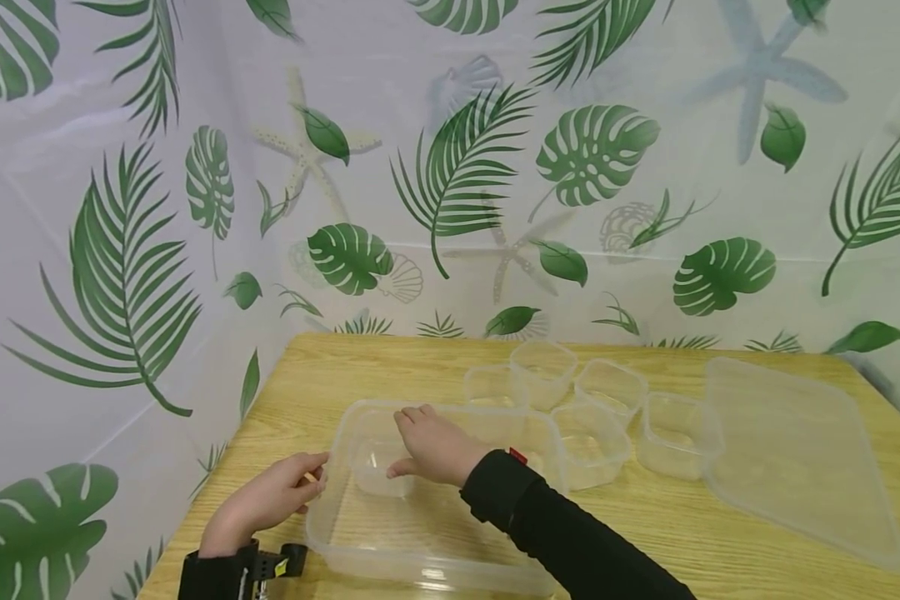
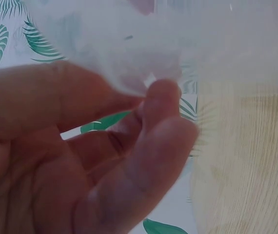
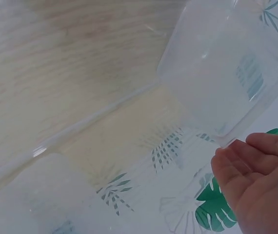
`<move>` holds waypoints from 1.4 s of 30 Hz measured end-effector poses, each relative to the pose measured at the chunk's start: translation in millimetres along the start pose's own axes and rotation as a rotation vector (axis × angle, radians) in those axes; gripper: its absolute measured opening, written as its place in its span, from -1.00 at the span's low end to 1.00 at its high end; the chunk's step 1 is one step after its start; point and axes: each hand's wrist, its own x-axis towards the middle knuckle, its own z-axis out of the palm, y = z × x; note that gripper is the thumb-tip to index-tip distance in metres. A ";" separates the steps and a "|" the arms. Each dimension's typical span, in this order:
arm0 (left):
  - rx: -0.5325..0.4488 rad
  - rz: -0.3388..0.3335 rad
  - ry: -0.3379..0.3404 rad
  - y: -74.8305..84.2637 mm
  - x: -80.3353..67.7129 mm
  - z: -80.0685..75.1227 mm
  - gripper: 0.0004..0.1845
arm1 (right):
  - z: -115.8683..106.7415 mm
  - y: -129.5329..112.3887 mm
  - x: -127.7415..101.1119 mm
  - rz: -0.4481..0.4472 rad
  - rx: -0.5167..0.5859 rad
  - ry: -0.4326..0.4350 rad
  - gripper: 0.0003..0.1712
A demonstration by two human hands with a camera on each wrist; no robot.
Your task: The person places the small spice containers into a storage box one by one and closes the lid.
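A large clear plastic box stands on the table, with a small clear plastic container inside at its left end. My right hand reaches into the box and grips the small container, thumb on the near side and fingers on the far side. In the right wrist view the fingertips meet the edge of the small container; the thumb is nearly out of view. My left hand touches the box's left wall from outside with bent fingers. Up close, its fingertips lie against the cloudy plastic.
Several more small clear containers stand close together right of and behind the box. A large flat translucent lid lies at the right of the wooden table. Leaf-patterned sheeting borders the table at the back and left.
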 end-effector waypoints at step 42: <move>-0.065 -0.071 -0.012 -2.6 -1.8 1.0 -0.48 | -26.9 1.7 -20.6 -0.040 0.057 0.037 -0.17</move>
